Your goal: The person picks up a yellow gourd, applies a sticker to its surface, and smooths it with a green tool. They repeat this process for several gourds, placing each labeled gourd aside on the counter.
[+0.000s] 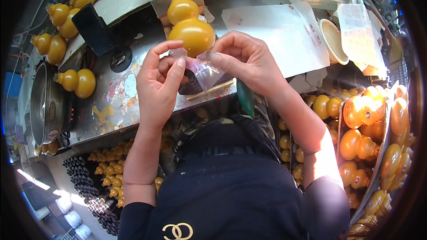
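Note:
A thin, see-through film with pale printed marks (pixel 208 74) hangs between my hands. The thumb and fingers of my right hand (pixel 249 62) pinch its upper right part. My left hand (pixel 159 78) holds a small clear scrap of film (pixel 179 52) between thumb and index finger; whether it joins the larger film I cannot tell. Just beyond my fingers, a glossy yellow gourd-shaped bottle (pixel 191 31) lies with its neck on a grey padded stand (pixel 159 3). Below the film sits a dark rounded block (pixel 190 85), partly hidden by my left hand.
White paper sheets (pixel 275 35) cover the bench at right, beside a cream bowl (pixel 333 42). A black phone (pixel 93 29) stands at left, near more yellow gourds (pixel 76 83) and a metal pan (pixel 44 102). Crates of gourds (pixel 362 142) flank me; a dark green object (pixel 244 98) hangs below my right hand.

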The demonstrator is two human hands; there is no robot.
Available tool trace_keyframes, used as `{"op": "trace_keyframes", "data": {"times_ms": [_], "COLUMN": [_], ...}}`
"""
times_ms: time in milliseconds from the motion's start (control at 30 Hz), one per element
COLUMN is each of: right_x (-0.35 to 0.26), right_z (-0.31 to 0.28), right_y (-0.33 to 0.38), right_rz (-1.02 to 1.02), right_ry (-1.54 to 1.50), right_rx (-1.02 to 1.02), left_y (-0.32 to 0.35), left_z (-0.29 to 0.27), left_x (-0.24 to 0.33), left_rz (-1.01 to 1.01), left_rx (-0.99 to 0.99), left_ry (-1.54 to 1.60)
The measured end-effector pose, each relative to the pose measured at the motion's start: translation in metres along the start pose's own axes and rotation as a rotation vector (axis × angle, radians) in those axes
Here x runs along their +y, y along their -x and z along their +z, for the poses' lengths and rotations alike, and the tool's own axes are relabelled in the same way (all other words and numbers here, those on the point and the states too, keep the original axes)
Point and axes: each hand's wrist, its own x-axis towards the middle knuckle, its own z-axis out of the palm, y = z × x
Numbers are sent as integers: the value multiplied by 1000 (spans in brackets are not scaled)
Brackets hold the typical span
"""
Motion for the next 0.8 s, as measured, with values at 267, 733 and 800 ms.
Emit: {"op": "trace_keyframes", "data": {"times_ms": [267,733,800], "right_x": [-1,10,12], "right_z": [-4,-8,-10], "right_y": [-5,-18,-23], "right_rz": [105,125,110], "right_ry": [-73,-105,-90], "right_rx": [10,-113,-155], "left_y": [12,86,115], "left_z": [-8,-110,-128], "left_x": [-1,13,-1], "left_rz": [270,-116,-274], "left_rx": [68,-543,-538], "left_ry": [-57,-904,-1056]}}
